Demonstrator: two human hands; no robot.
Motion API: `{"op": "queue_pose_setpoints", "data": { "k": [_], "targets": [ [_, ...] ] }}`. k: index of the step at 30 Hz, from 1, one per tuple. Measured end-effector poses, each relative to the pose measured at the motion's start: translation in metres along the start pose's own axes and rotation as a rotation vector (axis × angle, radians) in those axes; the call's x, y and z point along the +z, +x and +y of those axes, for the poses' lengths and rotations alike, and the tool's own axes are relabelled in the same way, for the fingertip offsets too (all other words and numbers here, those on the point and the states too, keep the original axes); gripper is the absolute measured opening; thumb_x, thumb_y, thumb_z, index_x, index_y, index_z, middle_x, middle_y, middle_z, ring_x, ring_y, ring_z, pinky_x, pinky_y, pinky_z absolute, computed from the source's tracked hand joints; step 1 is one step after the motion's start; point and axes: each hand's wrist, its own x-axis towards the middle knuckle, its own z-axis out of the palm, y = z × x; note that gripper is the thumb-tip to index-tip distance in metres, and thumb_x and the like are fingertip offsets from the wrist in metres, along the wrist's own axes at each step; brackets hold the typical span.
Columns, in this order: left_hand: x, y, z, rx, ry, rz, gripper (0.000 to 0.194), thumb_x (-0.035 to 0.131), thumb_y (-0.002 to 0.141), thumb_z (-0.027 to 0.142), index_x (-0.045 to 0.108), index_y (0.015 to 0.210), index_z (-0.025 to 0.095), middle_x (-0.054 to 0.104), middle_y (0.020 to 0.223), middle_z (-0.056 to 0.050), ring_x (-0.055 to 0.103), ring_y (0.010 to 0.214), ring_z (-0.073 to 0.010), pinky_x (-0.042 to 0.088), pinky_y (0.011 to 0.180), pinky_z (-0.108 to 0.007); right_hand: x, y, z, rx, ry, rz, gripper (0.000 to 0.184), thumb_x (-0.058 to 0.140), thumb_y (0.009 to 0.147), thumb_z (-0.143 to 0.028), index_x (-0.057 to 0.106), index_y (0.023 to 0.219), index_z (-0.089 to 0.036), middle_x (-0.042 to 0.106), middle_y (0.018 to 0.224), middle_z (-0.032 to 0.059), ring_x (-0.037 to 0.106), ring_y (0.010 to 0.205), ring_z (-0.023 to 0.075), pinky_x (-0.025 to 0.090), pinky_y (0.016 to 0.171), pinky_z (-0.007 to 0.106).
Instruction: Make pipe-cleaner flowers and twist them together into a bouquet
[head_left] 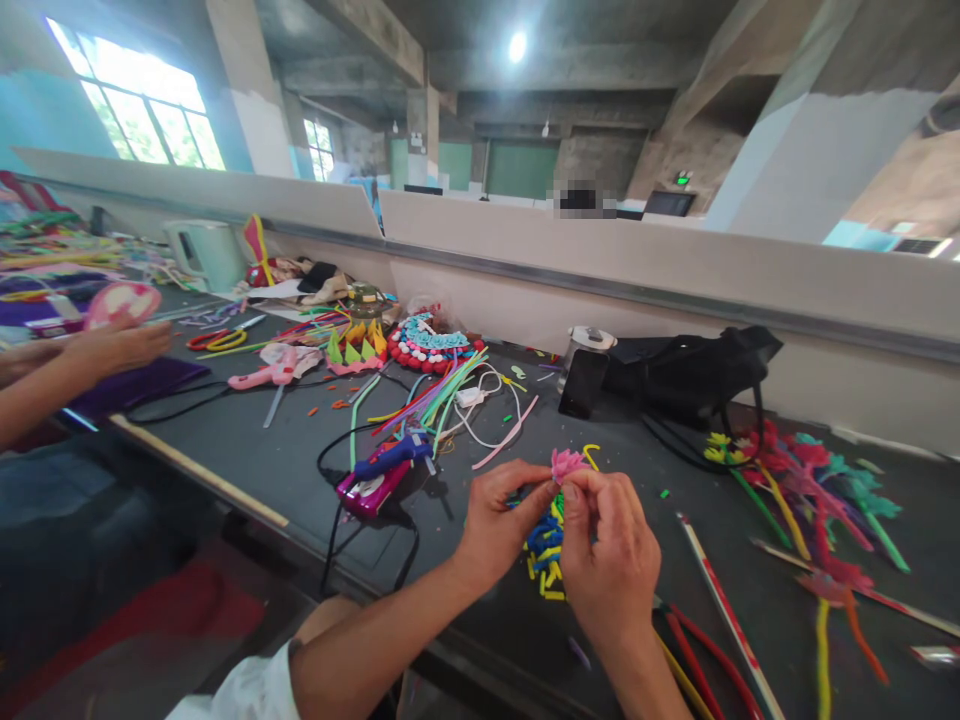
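Both my hands meet over the dark table, fingertips pinched together around a small pink pipe-cleaner flower [568,464]. My left hand [501,515] grips its base from the left. From the right, my right hand [611,535] closes thumb and forefinger on the same flower. Beneath them lies a pile of short blue and yellow pipe-cleaner pieces [547,550], partly covered by my hands. A bent yellow pipe cleaner [592,458] shows just behind the flower. By my right forearm are red and yellow handles [701,655], probably of pliers, partly hidden.
Finished pipe-cleaner flowers [810,470] lie at the right beside a red-and-white stick [727,610]. A blue glue gun [390,458] rests on a purple box to the left. A phone [583,382] leans near a black bag [690,370]. A co-worker's hand [131,345] is at far left.
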Motion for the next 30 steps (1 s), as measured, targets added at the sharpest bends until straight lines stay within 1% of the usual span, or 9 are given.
{"op": "queue_pose_setpoints", "data": {
  "k": [3, 7, 11, 16, 18, 21, 25, 30],
  "targets": [
    [0.001, -0.001, -0.001, -0.090, -0.059, -0.016, 0.013, 0.072, 0.081, 0.028, 0.077, 0.084, 0.017, 0.068, 0.071, -0.002, 0.056, 0.066, -0.0119, 0.043, 0.063, -0.022, 0.000, 0.000, 0.000, 0.005, 0.001, 0.002, 0.013, 0.046, 0.097, -0.022, 0.055, 0.088, -0.018, 0.056, 0.076, 0.0021, 0.054, 0.068, 0.0152, 0.041, 0.063, 0.027],
    [0.002, -0.002, -0.001, -0.221, -0.182, -0.017, 0.016, 0.074, 0.079, 0.032, 0.078, 0.085, 0.018, 0.067, 0.074, -0.003, 0.055, 0.067, -0.0124, 0.045, 0.064, -0.023, 0.000, 0.000, -0.001, 0.025, 0.079, 0.052, 0.009, 0.052, 0.096, -0.021, 0.058, 0.089, -0.018, 0.057, 0.076, 0.0002, 0.053, 0.065, 0.0129, 0.043, 0.065, 0.026],
    [0.004, -0.002, 0.004, -0.321, -0.324, 0.040, 0.019, 0.077, 0.073, 0.033, 0.078, 0.084, 0.018, 0.068, 0.076, -0.003, 0.057, 0.069, -0.0133, 0.047, 0.065, -0.024, -0.001, 0.002, -0.004, 0.059, 0.124, 0.088, 0.006, 0.058, 0.093, -0.022, 0.062, 0.095, -0.018, 0.055, 0.073, -0.0018, 0.052, 0.063, 0.0115, 0.044, 0.065, 0.025],
    [0.005, 0.003, 0.011, -0.418, -0.411, 0.113, 0.020, 0.081, 0.069, 0.031, 0.077, 0.082, 0.017, 0.068, 0.071, -0.002, 0.055, 0.061, -0.0105, 0.046, 0.060, -0.022, -0.001, 0.003, -0.005, 0.083, 0.114, 0.113, 0.005, 0.060, 0.091, -0.022, 0.063, 0.094, -0.018, 0.050, 0.069, -0.0038, 0.049, 0.060, 0.0106, 0.044, 0.064, 0.025],
    [0.005, 0.004, 0.011, -0.428, -0.420, 0.132, 0.020, 0.081, 0.067, 0.030, 0.077, 0.081, 0.017, 0.069, 0.070, -0.001, 0.055, 0.061, -0.0103, 0.046, 0.060, -0.021, 0.001, 0.002, -0.005, 0.076, 0.107, 0.104, 0.005, 0.060, 0.091, -0.021, 0.063, 0.093, -0.018, 0.051, 0.069, -0.0036, 0.050, 0.060, 0.0110, 0.044, 0.063, 0.025],
    [0.004, 0.003, 0.010, -0.412, -0.401, 0.131, 0.020, 0.081, 0.067, 0.031, 0.077, 0.080, 0.016, 0.069, 0.070, -0.002, 0.057, 0.063, -0.0116, 0.047, 0.062, -0.023, 0.002, 0.002, -0.004, 0.062, 0.101, 0.093, 0.005, 0.061, 0.091, -0.021, 0.063, 0.094, -0.018, 0.051, 0.068, -0.0033, 0.050, 0.060, 0.0116, 0.044, 0.063, 0.025],
    [0.004, 0.000, 0.005, -0.374, -0.354, 0.107, 0.021, 0.080, 0.069, 0.034, 0.077, 0.081, 0.017, 0.069, 0.072, -0.003, 0.058, 0.066, -0.0137, 0.048, 0.063, -0.025, 0.003, 0.002, -0.004, 0.051, 0.094, 0.089, 0.003, 0.060, 0.091, -0.020, 0.062, 0.089, -0.018, 0.052, 0.068, -0.0031, 0.050, 0.060, 0.0111, 0.044, 0.063, 0.024],
    [0.003, -0.002, 0.000, -0.315, -0.318, 0.071, 0.017, 0.078, 0.072, 0.032, 0.078, 0.081, 0.018, 0.069, 0.075, -0.004, 0.058, 0.072, -0.0148, 0.049, 0.067, -0.025, 0.002, 0.002, -0.003, 0.040, 0.097, 0.067, 0.005, 0.059, 0.092, -0.019, 0.060, 0.087, -0.018, 0.052, 0.068, -0.0036, 0.050, 0.060, 0.0101, 0.043, 0.063, 0.023]
  ]
}}
